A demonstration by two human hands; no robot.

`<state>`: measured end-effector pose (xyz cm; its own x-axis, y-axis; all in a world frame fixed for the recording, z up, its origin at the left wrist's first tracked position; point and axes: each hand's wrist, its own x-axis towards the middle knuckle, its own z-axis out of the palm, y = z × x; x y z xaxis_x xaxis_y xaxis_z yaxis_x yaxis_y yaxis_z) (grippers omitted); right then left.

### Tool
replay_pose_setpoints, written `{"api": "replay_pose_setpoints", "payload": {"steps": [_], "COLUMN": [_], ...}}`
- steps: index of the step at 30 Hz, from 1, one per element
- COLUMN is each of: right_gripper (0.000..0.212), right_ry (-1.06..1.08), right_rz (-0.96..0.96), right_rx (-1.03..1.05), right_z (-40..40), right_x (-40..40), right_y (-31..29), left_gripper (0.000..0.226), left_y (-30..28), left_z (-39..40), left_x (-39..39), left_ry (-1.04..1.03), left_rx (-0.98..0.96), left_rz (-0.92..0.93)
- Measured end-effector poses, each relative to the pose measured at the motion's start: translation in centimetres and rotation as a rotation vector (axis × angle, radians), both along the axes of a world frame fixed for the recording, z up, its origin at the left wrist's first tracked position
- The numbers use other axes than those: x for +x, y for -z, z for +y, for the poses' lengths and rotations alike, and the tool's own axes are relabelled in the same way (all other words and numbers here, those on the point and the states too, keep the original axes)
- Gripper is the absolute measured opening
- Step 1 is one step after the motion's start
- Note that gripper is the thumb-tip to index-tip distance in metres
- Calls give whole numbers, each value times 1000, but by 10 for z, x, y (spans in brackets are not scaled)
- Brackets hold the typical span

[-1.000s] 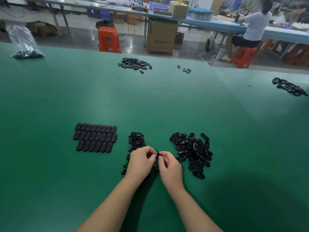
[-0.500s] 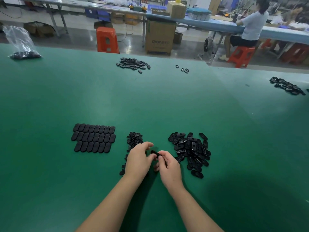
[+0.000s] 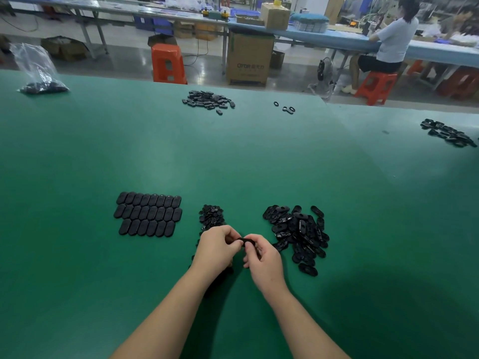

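Pinching one black part (image 3: 244, 240) between two hands (image 3: 216, 246) (image 3: 263, 258).

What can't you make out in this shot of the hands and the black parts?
Head view only:
The black part between left hand and right hand: fingers cover most of it, shape unclear.
The small-parts pile: near end hidden behind the left hand.
The plastic bag contents: too distant and dark to identify.
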<state>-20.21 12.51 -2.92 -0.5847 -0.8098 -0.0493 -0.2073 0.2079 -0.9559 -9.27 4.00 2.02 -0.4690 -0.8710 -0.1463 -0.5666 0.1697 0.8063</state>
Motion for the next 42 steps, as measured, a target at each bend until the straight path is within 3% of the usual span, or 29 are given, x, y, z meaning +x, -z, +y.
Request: {"api": "replay_pose_setpoints", "payload": {"steps": [13, 20, 25, 31, 35, 39, 42], "right_gripper": [23, 16, 17, 16, 16, 17, 16], "right_ry": [11, 9, -11, -41, -30, -45, -41], "right_rz": [9, 8, 23, -32, -63, -56, -45], "right_rx": [-6, 8, 19, 7, -10, 10, 25], "right_z": [1, 2, 2, 3, 4, 6, 6], "right_x": [-1, -1, -1, -1, 0, 0, 0], "right_y": [-3, -4, -5, -9, -11, -11, -10], "left_gripper": [3, 10, 31, 24, 24, 25, 25], "left_y": [5, 7, 5, 10, 9, 0, 4], "left_z": [9, 6, 4, -4, -15, -47, -72], "left_x": [-8, 1, 7, 19, 37, 89, 144], "left_ry": [-25, 130, 260, 356, 145, -414, -711], "left_rx": [-123, -273, -423, -646, -575, -401, -341], "left_rz": [-36, -16, -69, -188, -68, 85, 26]}}
